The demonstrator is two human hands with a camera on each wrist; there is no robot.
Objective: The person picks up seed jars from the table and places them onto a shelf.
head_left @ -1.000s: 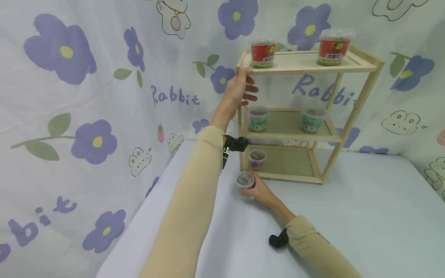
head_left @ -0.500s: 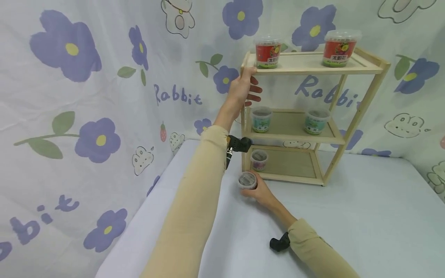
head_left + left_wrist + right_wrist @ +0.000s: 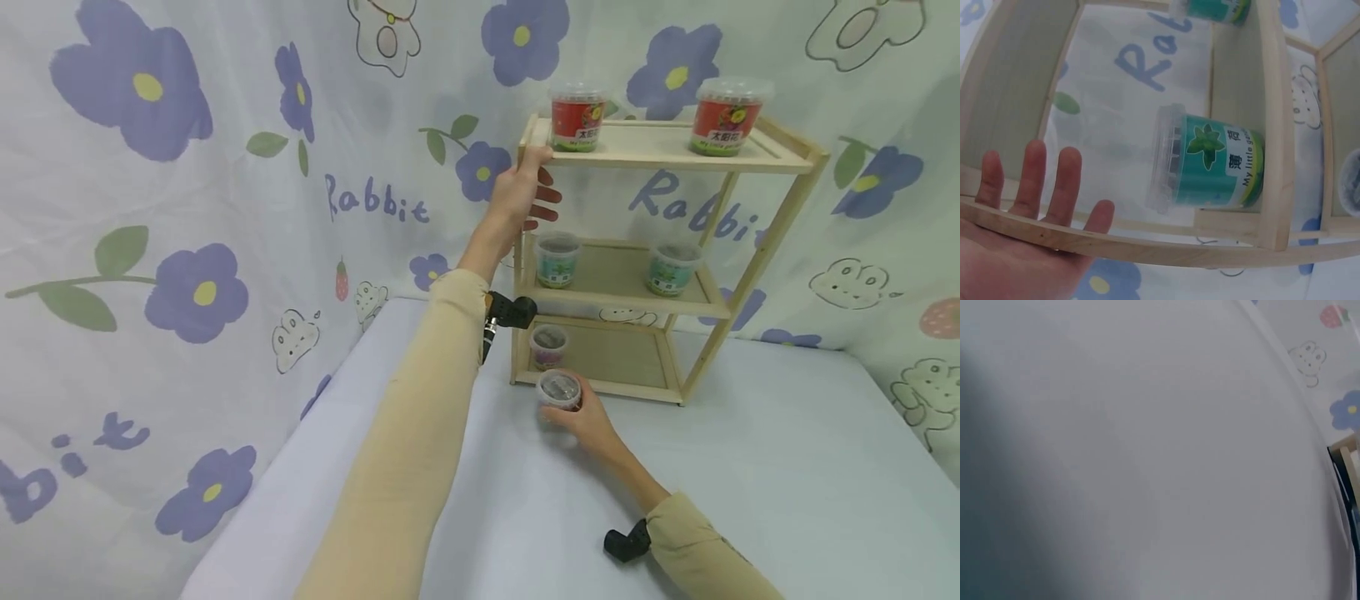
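A three-tier wooden shelf (image 3: 622, 298) stands at the back of the table. My left hand (image 3: 517, 196) rests at its upper left corner, thumb by the top board, fingers extended past the front post (image 3: 1147, 247). My right hand (image 3: 588, 417) grips a small lidded plastic cup (image 3: 559, 389) with dark contents, just in front of the bottom tier; its label is hidden. Behind it, a similar cup with a purple label (image 3: 549, 347) sits at the bottom tier's left. The right wrist view shows neither right hand nor held cup.
Two red-labelled cups, left (image 3: 577, 121) and right (image 3: 726, 121), stand on the top tier. Two green-labelled cups, left (image 3: 557, 262) and right (image 3: 672, 268), stand on the middle tier. A white cloth (image 3: 787, 467) covers the table; a flower-patterned curtain (image 3: 375, 125) hangs behind.
My right hand has shifted right with the cup, along the shelf's front edge. My left hand keeps its place at the upper corner. The head view has tilted slightly.
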